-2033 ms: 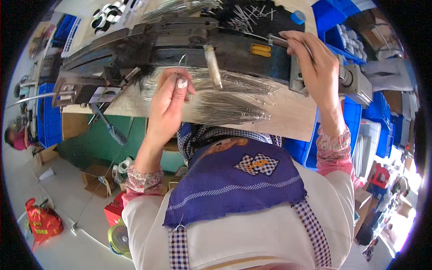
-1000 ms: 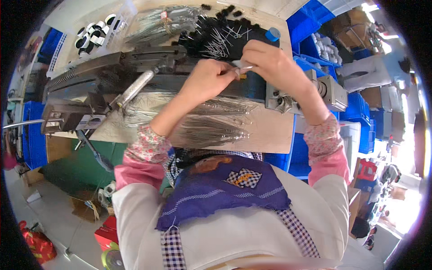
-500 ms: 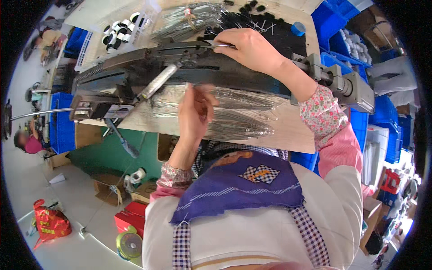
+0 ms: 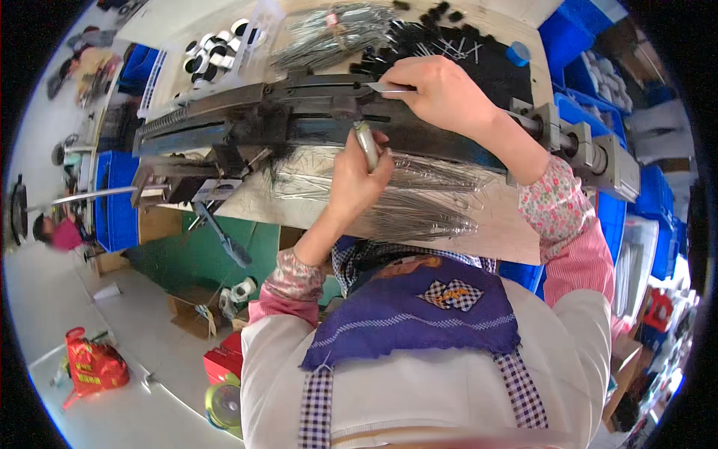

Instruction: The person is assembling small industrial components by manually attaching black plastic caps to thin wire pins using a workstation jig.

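A long dark metal bench machine (image 4: 314, 112) stretches across the worktable. My left hand (image 4: 359, 176) is closed around a silver-coloured lever handle (image 4: 366, 146) at the machine's near side; the handle points toward me. At the far side, my right hand (image 4: 437, 86) pinches a thin flat metal strip (image 4: 389, 87), its left end reaching the machine's slide. Whatever lies under the right fingertips is hidden. Bundles of thin metal wires (image 4: 419, 217) lie on the wood, just to the right of my left hand and nearer me.
Behind the machine lie another wire bundle (image 4: 321, 41), black brush pieces (image 4: 441, 15) and a blue round cap (image 4: 517, 52). A clear plastic basket (image 4: 258, 45) stands by white-and-black rolls (image 4: 213, 56). Blue crates (image 4: 116, 202) flank the table. A steel rod (image 4: 112, 193) sticks out left.
My left hand has moved up and taken hold of the lever handle, which has swung from a left-leaning slant to point toward me. My right hand keeps its hold on the metal strip.
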The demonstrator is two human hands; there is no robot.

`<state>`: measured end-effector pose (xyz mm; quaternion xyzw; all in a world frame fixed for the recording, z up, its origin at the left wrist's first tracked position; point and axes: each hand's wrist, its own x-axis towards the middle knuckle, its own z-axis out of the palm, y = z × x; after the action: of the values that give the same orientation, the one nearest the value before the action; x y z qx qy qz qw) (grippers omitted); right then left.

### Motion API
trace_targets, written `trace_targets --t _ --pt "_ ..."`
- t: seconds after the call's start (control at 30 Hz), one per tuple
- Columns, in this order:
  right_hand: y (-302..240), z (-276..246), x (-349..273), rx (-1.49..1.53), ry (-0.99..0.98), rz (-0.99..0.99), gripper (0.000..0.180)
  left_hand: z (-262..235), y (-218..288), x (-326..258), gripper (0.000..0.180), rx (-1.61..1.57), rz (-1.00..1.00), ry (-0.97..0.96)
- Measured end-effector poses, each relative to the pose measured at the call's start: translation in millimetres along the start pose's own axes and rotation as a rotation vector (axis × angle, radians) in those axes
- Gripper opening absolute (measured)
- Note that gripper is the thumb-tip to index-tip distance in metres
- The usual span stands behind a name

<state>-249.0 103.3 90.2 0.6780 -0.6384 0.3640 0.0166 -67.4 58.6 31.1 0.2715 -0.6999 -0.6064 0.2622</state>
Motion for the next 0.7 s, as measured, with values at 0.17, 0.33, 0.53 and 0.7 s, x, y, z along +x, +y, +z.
trace_targets --t 0.17,0.33,0.53,0.7 --pt "-43 -21 -41 -0.319 -0.018 -0.080 0.034 -62 -15 -17 0.028 0.015 -0.341 -0.066" --pt "-6 6 -100 -0.642 -0.240 0.357 0.047 -153 -41 -23 0.045 -0.413 -0.361 0.592" --pt "13 3 -83 -0.700 -0.314 0.577 0.015 -140 -43 -16 0.023 -0.588 -0.313 0.467" --pt "-42 -25 -119 -0.385 -0.201 0.288 0.018 -46 22 -26 0.025 -0.498 0.218 0.391"
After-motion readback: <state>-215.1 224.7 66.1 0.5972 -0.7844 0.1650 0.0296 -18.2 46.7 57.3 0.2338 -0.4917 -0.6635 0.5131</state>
